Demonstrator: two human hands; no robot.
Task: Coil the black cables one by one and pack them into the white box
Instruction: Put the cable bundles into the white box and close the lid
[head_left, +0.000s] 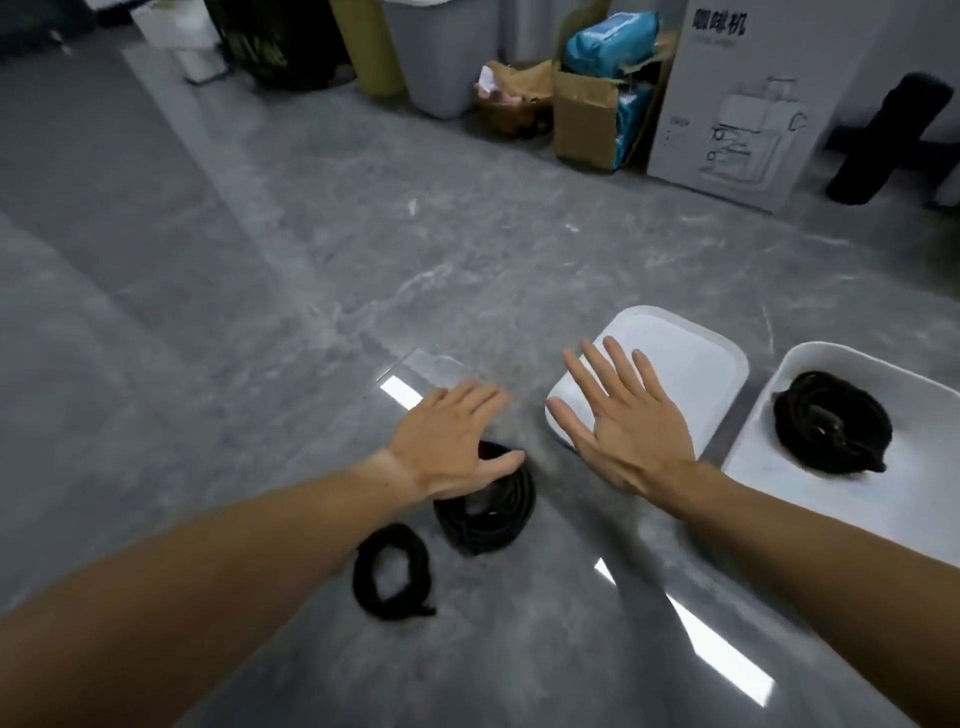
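Two bare forearms reach forward over a glossy grey marble-patterned floor (260, 291). The left hand (447, 441) is flat, palm down, its fingers straight and close together, above the far edge of a large coiled black cable (491, 512); whether it touches the coil cannot be told. The right hand (626, 421) is spread wide with fingers apart, holding nothing, in front of the near left corner of a white lid (691, 374) that lies flat on the floor. A smaller coiled black cable (392, 579) lies on the floor just beside the large coil, nearer the person. To the right of the lid, close beside it, sits the white box (810, 364), with a third coiled black cable (831, 423) inside. Along the far wall stand a grey bin (441, 57), a brown cardboard carton (584, 119) and a tall white appliance carton (748, 98).
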